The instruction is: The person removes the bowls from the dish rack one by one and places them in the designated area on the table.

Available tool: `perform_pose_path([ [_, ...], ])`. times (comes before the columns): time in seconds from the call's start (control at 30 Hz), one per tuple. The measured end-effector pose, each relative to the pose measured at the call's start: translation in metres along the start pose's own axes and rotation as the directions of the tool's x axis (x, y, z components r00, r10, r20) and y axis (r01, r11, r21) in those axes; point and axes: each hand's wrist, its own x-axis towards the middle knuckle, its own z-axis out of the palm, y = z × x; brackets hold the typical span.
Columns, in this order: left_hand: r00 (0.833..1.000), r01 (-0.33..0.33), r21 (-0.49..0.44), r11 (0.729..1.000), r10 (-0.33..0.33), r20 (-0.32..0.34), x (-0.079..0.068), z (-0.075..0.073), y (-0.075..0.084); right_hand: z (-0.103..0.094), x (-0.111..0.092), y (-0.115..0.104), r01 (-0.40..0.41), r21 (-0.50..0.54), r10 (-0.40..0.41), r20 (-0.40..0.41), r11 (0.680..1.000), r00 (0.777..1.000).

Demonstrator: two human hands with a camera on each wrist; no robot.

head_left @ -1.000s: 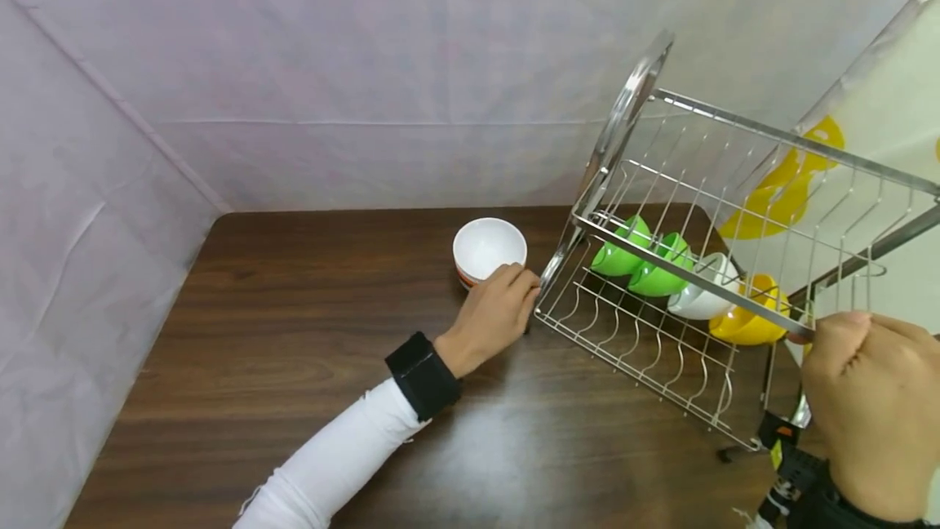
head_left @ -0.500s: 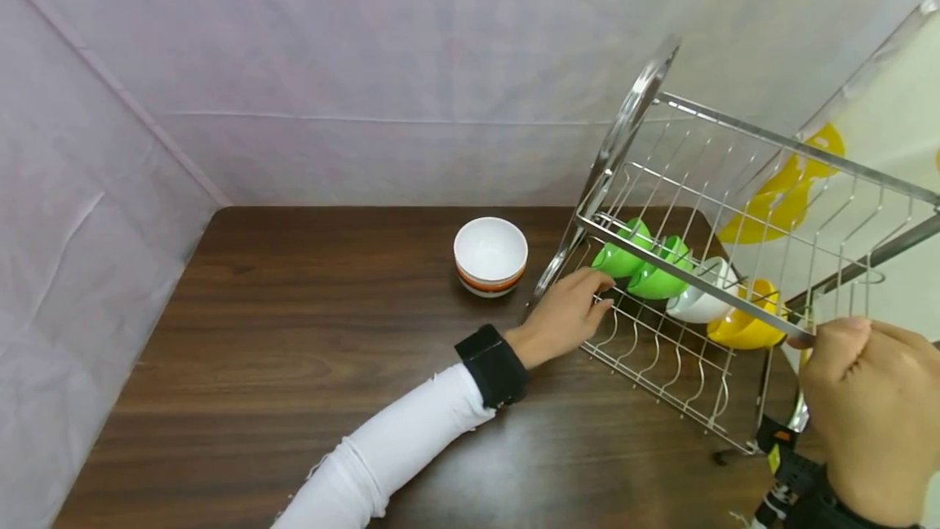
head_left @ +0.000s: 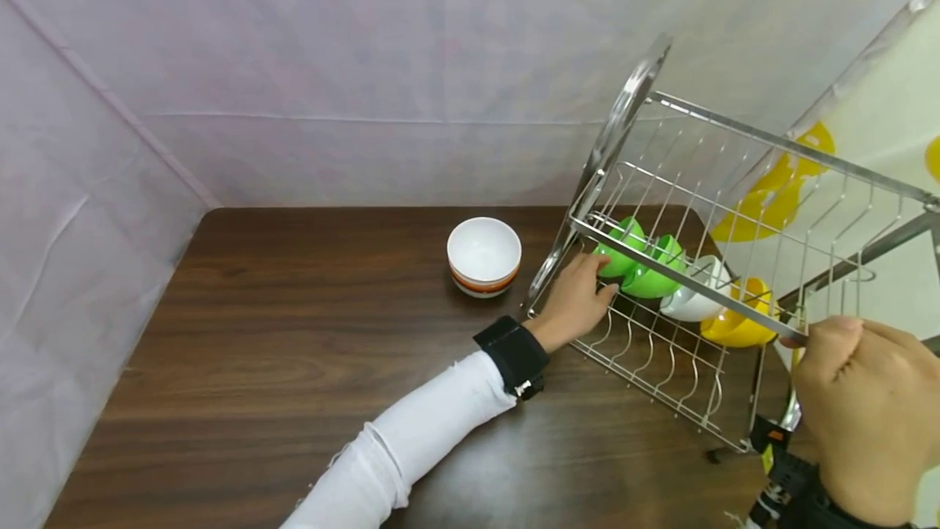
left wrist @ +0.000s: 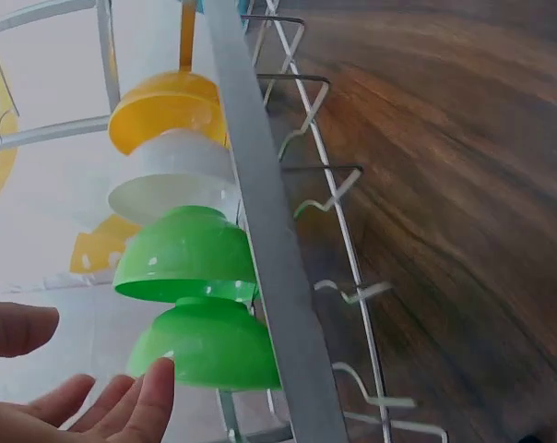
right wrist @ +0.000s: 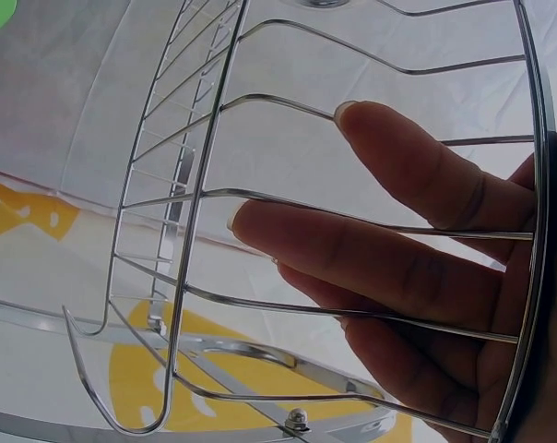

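A two-tier metal dish rack (head_left: 686,276) stands at an angle on the right of the table. On its lower tier several bowls lean in a row: a near-left green bowl (left wrist: 209,346), another green bowl (left wrist: 191,254), a white bowl (left wrist: 182,171) and a yellow bowl (left wrist: 172,106). My left hand (head_left: 576,300) reaches in under the upper tier beside the first green bowl, thumb and fingers apart; whether a fingertip touches it I cannot tell. My right hand (head_left: 866,406) grips the upper tier's front bar at the right corner, its fingers (right wrist: 380,245) lying beneath the wires.
Left of the rack, a white bowl (head_left: 485,247) sits atop an orange-banded stack on the dark wooden table (head_left: 308,349). Pale cloth walls (head_left: 330,72) rise behind and at the left. A cloth with yellow shapes (head_left: 771,202) hangs at the right.
My left hand has let go of the rack's left side and moved right, in between the tiers, to the first green bowl. The right hand keeps its grip on the bar.
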Motion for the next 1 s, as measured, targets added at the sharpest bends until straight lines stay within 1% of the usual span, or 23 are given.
perform_pose_path([
  [0.1, 1.0, 0.029, -0.028, 0.999, -0.029, -0.001, 0.006, 0.004, 0.0, 0.002, 0.0, -0.001, 0.002, 0.003, -0.002, -0.021, 1.0, 1.0],
  [0.23, 0.996, 0.073, -0.047, 0.996, -0.075, -0.043, 0.015, 0.01, 0.0, 0.003, 0.001, -0.002, 0.013, -0.006, -0.013, -0.024, 1.0, 1.0],
  [0.37, 0.986, 0.139, -0.087, 0.987, -0.146, -0.082, 0.024, 0.018, 0.001, 0.002, 0.001, -0.001, 0.013, -0.019, -0.013, -0.016, 1.0, 1.0],
  [0.5, 0.975, 0.195, -0.126, 0.973, -0.207, -0.085, 0.031, 0.026, 0.0, 0.002, 0.0, 0.0, 0.019, -0.026, -0.02, -0.029, 0.999, 0.999],
  [0.57, 0.972, 0.206, -0.132, 0.97, -0.218, -0.085, 0.034, 0.03, -0.002, 0.003, -0.001, 0.001, 0.028, -0.038, -0.03, -0.04, 0.999, 0.999],
  [0.8, 0.973, 0.186, -0.154, 0.97, -0.204, -0.106, 0.045, 0.041, -0.011, 0.002, 0.0, 0.001, 0.045, -0.063, -0.049, -0.068, 0.997, 0.996],
  [1.0, 0.972, 0.195, -0.155, 0.969, -0.212, -0.103, 0.047, 0.041, -0.014, 0.003, -0.001, 0.001, 0.052, -0.066, -0.057, -0.078, 0.996, 0.995],
])
